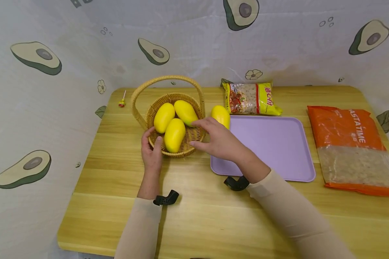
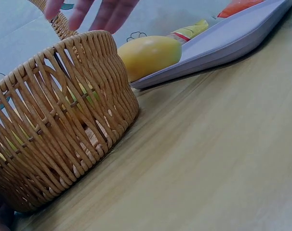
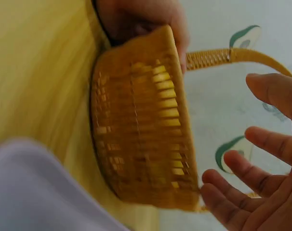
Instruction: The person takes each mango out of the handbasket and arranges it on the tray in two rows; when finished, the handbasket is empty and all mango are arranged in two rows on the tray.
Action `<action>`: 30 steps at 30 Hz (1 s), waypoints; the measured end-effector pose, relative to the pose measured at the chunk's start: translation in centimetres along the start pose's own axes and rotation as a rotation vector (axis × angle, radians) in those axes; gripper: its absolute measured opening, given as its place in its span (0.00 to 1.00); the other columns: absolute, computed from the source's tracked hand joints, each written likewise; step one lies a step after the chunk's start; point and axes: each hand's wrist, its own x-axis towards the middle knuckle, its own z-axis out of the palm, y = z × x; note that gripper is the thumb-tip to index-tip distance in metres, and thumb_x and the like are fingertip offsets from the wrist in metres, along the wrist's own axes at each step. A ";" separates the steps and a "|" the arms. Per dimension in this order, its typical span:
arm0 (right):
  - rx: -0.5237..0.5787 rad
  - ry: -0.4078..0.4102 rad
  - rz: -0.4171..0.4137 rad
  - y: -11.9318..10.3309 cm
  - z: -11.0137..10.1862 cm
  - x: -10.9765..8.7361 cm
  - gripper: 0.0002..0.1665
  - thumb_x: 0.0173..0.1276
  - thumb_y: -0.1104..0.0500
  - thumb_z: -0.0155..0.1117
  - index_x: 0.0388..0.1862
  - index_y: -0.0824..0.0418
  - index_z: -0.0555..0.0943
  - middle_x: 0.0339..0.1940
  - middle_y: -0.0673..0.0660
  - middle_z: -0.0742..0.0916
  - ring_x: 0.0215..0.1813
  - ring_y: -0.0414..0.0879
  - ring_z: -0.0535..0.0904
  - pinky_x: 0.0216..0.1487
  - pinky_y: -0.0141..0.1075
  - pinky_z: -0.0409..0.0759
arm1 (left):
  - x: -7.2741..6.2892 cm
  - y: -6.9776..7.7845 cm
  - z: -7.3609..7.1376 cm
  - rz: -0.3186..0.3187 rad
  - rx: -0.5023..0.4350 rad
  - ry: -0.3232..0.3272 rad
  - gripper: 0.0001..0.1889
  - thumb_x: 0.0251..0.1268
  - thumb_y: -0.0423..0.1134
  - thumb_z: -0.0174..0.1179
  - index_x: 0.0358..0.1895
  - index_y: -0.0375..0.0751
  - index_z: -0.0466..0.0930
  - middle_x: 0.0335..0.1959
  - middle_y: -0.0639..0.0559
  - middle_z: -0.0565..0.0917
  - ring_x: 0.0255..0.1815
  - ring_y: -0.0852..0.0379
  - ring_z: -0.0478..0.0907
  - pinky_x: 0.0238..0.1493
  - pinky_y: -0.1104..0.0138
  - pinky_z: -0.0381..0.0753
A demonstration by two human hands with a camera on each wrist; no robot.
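A wicker basket [image 1: 191, 138] with a tall arched handle stands on the table. Inside lie three yellow mangoes [image 1: 174, 135]. My left hand [image 1: 151, 153] holds the basket's near left side, its thumb by the rim. Over the right rim hovers my right hand [image 1: 222, 140], fingers spread and holding nothing; the right wrist view shows this hand [image 3: 261, 178] beside the basket wall [image 3: 141, 130]. A fourth mango [image 1: 220, 114] sits right of the basket, against the corner of the lilac tray [image 1: 269, 147].
Behind the tray lies a yellow printed food packet [image 1: 249, 99]. A large orange and clear bag [image 1: 353, 147] lies at the right. Toward the back left corner of the wooden table [image 1: 116, 180] is a small lollipop [image 1: 122, 102]. An avocado-print sheet [image 1: 194, 43] hangs behind.
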 end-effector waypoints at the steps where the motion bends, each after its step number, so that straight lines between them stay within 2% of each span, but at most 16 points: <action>1: 0.005 -0.002 -0.012 -0.2 0.5 0.3 0.37 0.66 0.46 0.73 0.71 0.57 0.75 0.66 0.59 0.79 0.67 0.53 0.75 0.67 0.51 0.76 | 0.0 -0.1 0.0 0.005 0.000 -0.001 0.22 0.74 0.34 0.54 0.69 0.37 0.71 0.75 0.44 0.67 0.80 0.52 0.57 0.80 0.54 0.53; 3: 0.016 0.004 -0.029 -0.5 1.4 0.9 0.36 0.67 0.45 0.72 0.70 0.57 0.75 0.68 0.57 0.80 0.69 0.52 0.74 0.70 0.50 0.74 | 0.1 -0.1 0.0 0.011 0.006 -0.002 0.22 0.73 0.35 0.54 0.68 0.38 0.71 0.75 0.45 0.68 0.79 0.53 0.58 0.80 0.54 0.54; 6: 0.042 0.044 -0.034 -0.9 2.7 1.8 0.37 0.68 0.45 0.72 0.71 0.56 0.74 0.67 0.57 0.80 0.67 0.53 0.76 0.68 0.50 0.75 | 0.1 -0.2 -0.1 0.013 0.013 -0.006 0.22 0.73 0.35 0.54 0.68 0.38 0.72 0.74 0.46 0.68 0.79 0.53 0.59 0.80 0.53 0.54; 11: 0.087 0.109 0.025 -1.5 4.0 3.0 0.41 0.66 0.41 0.72 0.75 0.52 0.71 0.67 0.56 0.78 0.63 0.54 0.77 0.62 0.49 0.78 | 0.2 -0.2 -0.1 0.007 0.037 -0.002 0.22 0.72 0.36 0.55 0.67 0.40 0.73 0.74 0.46 0.69 0.79 0.54 0.59 0.80 0.53 0.53; 17: 0.027 0.127 0.102 -2.1 4.4 4.2 0.45 0.66 0.35 0.69 0.77 0.50 0.68 0.70 0.55 0.76 0.63 0.52 0.77 0.62 0.50 0.79 | 0.2 0.0 -0.2 0.014 0.016 0.002 0.21 0.72 0.34 0.54 0.67 0.38 0.72 0.73 0.46 0.69 0.78 0.53 0.60 0.79 0.53 0.55; 23: -0.063 0.062 0.126 -2.3 4.2 4.9 0.48 0.66 0.33 0.68 0.79 0.48 0.65 0.75 0.57 0.72 0.71 0.54 0.75 0.69 0.56 0.74 | 0.2 -0.1 -0.2 0.006 0.025 -0.003 0.21 0.73 0.35 0.54 0.67 0.40 0.72 0.74 0.47 0.69 0.79 0.54 0.59 0.80 0.54 0.55; 30: -0.119 -0.070 0.125 -2.1 3.9 5.8 0.52 0.63 0.32 0.70 0.82 0.42 0.60 0.83 0.56 0.64 0.75 0.59 0.71 0.69 0.60 0.73 | 0.2 -0.2 -0.2 -0.029 0.045 -0.002 0.22 0.73 0.37 0.54 0.68 0.43 0.73 0.75 0.48 0.68 0.80 0.54 0.57 0.81 0.52 0.51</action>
